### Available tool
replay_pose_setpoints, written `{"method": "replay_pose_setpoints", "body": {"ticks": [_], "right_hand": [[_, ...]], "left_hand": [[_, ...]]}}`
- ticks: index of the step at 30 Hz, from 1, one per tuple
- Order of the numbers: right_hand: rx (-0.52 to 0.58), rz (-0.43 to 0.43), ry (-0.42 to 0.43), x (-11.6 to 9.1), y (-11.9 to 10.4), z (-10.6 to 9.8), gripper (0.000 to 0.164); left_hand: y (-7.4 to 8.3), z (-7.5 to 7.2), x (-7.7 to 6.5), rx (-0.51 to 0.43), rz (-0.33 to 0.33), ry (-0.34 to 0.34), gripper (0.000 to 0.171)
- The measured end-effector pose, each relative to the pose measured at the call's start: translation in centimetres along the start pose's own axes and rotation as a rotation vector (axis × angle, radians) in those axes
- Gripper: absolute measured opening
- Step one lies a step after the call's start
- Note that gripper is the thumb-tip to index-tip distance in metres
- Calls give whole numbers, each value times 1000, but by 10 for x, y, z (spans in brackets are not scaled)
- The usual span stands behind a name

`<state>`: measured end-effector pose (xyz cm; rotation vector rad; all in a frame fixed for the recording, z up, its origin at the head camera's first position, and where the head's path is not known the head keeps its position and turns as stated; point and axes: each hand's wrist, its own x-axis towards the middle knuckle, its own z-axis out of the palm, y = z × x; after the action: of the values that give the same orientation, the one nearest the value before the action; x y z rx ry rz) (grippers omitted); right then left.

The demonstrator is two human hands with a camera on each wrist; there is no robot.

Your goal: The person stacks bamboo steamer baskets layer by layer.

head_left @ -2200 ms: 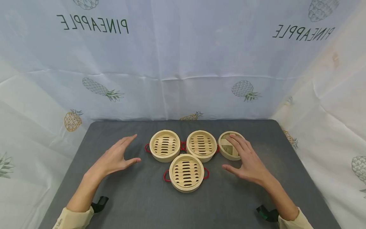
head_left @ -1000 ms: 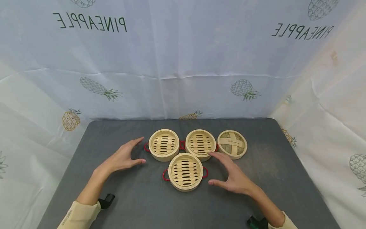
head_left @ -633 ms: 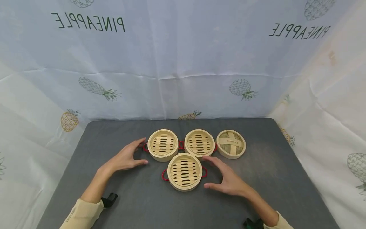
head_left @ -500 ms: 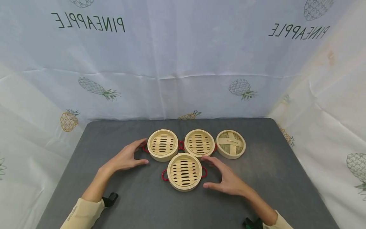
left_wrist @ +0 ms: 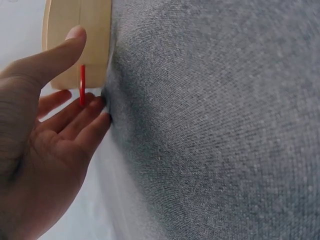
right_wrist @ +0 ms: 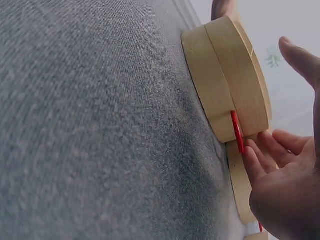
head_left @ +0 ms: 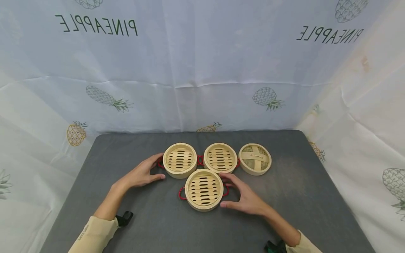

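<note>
Three round bamboo steamer baskets with slatted floors and red handles sit on the dark table. My left hand (head_left: 141, 174) is beside the back left basket (head_left: 180, 160), thumb and fingers spread around its left side and red handle (left_wrist: 82, 85). At the front basket (head_left: 204, 190), my right hand (head_left: 243, 196) spreads thumb and fingers around the right side, its fingertips near the red handle (right_wrist: 237, 131). Neither hand grips anything; whether the fingertips touch the baskets is unclear. The third basket (head_left: 220, 158) stands behind the front one.
A round woven bamboo lid (head_left: 255, 159) lies at the back right, beside the third basket. The grey table (head_left: 177, 232) ends at a white curtain (head_left: 221, 109) printed with pineapples, which also hangs along both sides.
My right hand has moved from over the lid, left and toward me, to the front basket. My left hand has shifted right to the back left basket. Baskets and lid stay put.
</note>
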<state>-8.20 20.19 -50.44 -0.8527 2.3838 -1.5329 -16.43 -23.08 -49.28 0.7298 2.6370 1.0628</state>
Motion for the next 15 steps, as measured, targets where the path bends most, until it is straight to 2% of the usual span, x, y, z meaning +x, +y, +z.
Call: {"method": "replay_pose_setpoints", "body": {"ticks": [10, 15], "right_hand": [[-10, -26, 16, 3, 1, 3, 92], [-35, -14, 31, 3, -3, 6, 94]], "left_hand": [[5, 1, 2, 11, 5, -7, 84], [7, 3, 3, 65, 22, 16, 83]]}}
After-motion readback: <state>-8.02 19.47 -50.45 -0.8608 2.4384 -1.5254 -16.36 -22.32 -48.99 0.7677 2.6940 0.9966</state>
